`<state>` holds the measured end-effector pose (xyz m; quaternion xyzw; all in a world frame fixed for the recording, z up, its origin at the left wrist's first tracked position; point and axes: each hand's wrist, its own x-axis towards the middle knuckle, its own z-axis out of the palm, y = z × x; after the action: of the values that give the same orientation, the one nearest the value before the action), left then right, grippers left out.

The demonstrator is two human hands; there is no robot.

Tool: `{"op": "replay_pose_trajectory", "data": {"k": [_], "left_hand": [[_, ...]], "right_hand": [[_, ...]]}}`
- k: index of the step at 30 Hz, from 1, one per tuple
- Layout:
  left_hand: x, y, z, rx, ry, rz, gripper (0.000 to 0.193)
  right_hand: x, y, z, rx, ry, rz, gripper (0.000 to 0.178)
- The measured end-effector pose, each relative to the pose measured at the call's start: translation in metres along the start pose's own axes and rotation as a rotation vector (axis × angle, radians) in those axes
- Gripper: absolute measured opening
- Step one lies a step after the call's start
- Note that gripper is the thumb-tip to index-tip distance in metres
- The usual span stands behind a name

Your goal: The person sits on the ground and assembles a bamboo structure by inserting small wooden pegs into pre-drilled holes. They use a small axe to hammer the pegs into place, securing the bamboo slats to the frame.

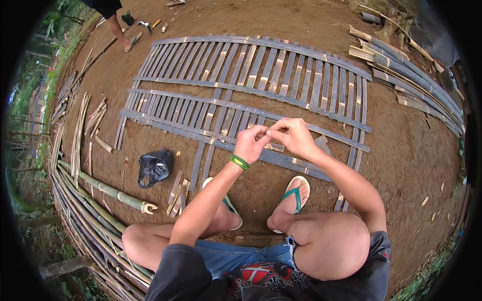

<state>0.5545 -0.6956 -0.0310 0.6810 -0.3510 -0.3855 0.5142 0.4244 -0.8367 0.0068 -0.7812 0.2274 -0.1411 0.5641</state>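
My left hand point(249, 144), with a green and yellow band on its wrist, is closed in a pinch. Its fingertips meet those of my right hand point(293, 136), also pinched. Whatever lies between the fingers is too small or hidden to make out. Both hands are raised above a bamboo slat panel point(281, 159) on the ground, its dark strips fixed across long rails. Behind the hands, part of that panel's near side is covered from sight. A larger section of slats point(241, 67) lies just beyond it.
A black plastic bag point(155, 168) and short bamboo offcuts point(176, 194) lie left of my feet. Long poles point(85, 210) are stacked along the left edge, and split bamboo point(416, 75) is piled at far right. Another person's leg point(118, 30) stands at far left near some tools point(150, 25).
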Motion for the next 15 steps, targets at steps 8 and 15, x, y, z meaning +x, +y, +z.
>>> {"op": "replay_pose_trajectory", "data": {"k": [8,15], "left_hand": [[-0.032,-0.150,-0.002,-0.134,0.373,-0.180,0.013],[-0.054,-0.193,0.027,-0.376,0.519,-0.342,0.010]], "right_hand": [[-0.034,0.111,0.059,-0.092,-0.089,-0.004,0.028],[-0.064,0.126,0.116,0.042,-0.005,0.098,0.025]]}}
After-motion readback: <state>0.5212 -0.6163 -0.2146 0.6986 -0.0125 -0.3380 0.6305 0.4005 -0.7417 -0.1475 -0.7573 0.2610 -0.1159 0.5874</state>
